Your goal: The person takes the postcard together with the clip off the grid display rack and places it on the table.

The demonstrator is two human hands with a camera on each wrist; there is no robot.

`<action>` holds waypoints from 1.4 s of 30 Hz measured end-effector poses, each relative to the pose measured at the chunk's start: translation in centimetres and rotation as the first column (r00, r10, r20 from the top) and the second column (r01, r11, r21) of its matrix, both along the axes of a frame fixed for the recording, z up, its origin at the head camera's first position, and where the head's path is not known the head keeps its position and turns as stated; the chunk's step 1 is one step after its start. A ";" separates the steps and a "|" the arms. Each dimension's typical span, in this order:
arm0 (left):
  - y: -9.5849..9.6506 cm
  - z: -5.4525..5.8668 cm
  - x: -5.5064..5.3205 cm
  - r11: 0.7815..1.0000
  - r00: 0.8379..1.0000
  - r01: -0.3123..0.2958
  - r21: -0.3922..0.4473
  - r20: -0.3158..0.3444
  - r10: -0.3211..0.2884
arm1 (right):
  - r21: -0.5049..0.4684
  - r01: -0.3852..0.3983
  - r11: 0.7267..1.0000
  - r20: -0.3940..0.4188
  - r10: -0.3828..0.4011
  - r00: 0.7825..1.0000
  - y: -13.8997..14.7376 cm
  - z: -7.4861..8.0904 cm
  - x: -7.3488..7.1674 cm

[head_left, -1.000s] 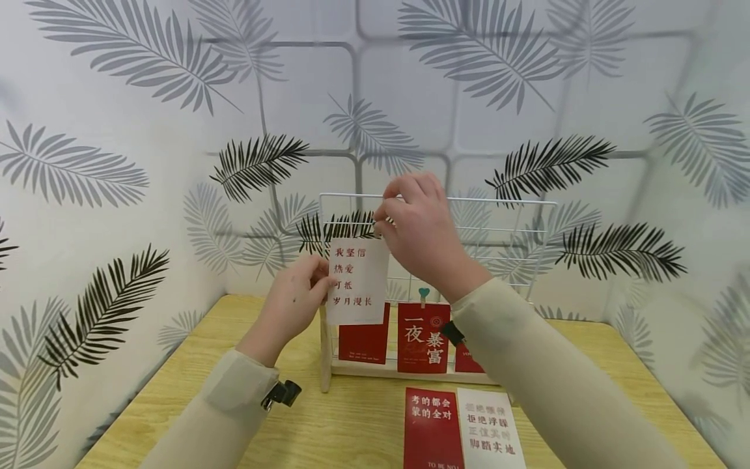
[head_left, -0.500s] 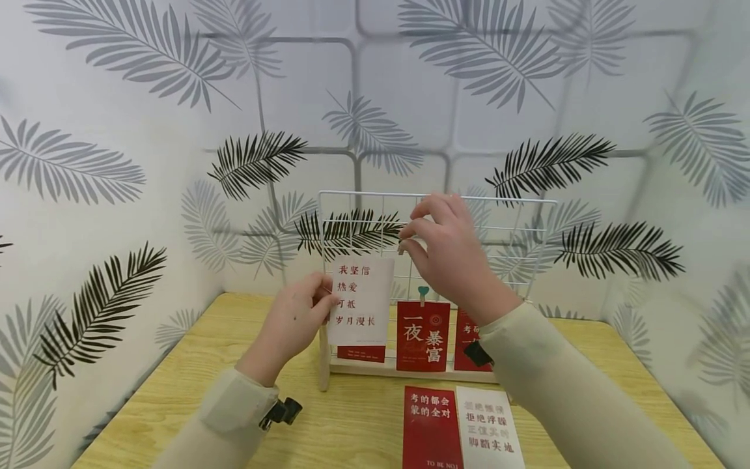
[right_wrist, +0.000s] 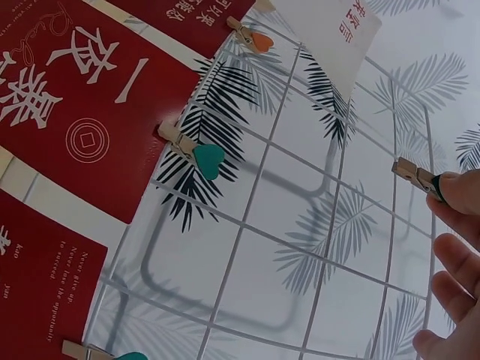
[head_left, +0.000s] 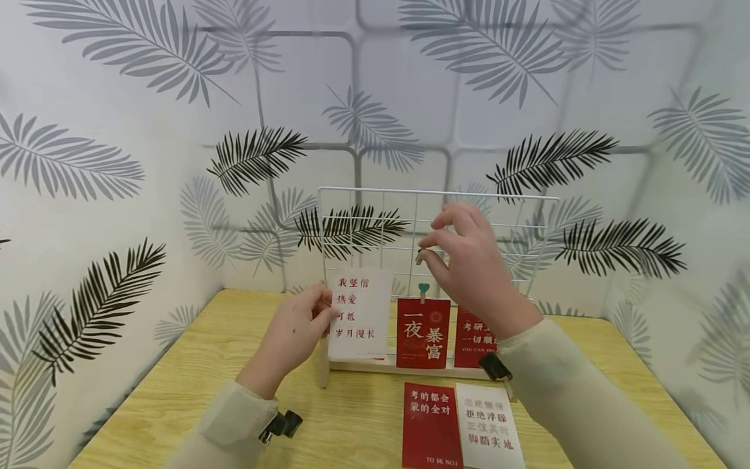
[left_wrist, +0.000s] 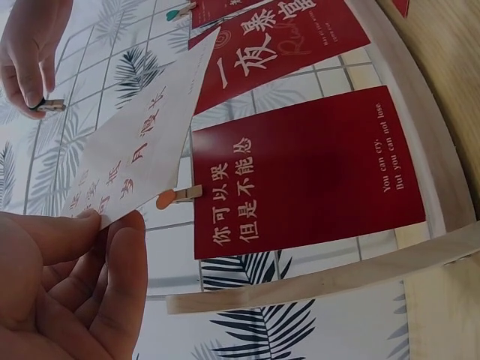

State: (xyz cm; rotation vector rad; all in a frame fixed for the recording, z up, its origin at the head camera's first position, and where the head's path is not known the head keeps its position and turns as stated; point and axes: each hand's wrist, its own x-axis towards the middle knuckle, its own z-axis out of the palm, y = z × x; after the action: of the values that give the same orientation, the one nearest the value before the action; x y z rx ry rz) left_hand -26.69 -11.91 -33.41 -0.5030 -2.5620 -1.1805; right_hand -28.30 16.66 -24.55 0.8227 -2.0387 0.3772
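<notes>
Your left hand [head_left: 295, 332] pinches the white card [head_left: 362, 312] in front of the grid [head_left: 381, 190]; right hand [head_left: 474, 260] pinches a clip [right_wrist: 408, 172]. Card's likely light, bendy (might crease): hold by edges.

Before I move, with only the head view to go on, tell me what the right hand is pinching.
Observer: The right wrist view shows the right hand pinching a green-ended wooden clip.
Operator: Now say what fixes the left red card, mostly hidden from me behind the white card.
Observer: An orange-ended clip grips that card's edge in the left wrist view.
Operator: Check the rightmost red card, whose top I only partly see.
Observer: In the right wrist view, a teal-ended clip, partly cut off by the frame, sits at its top edge.
</notes>
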 end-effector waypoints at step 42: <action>0.6 -5.7 1.3 0.998 0.976 0.025 0.052 0.214 -0.036 | -0.145 0.131 0.981 0.223 -0.097 0.970 8.3 -7.9 3.6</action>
State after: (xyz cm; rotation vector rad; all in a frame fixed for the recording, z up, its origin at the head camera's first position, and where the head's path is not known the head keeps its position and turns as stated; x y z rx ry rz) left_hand -25.39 -11.27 -39.12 -0.4259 -2.7046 -1.3741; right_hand -24.66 24.91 -32.42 0.5839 -2.2108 0.5767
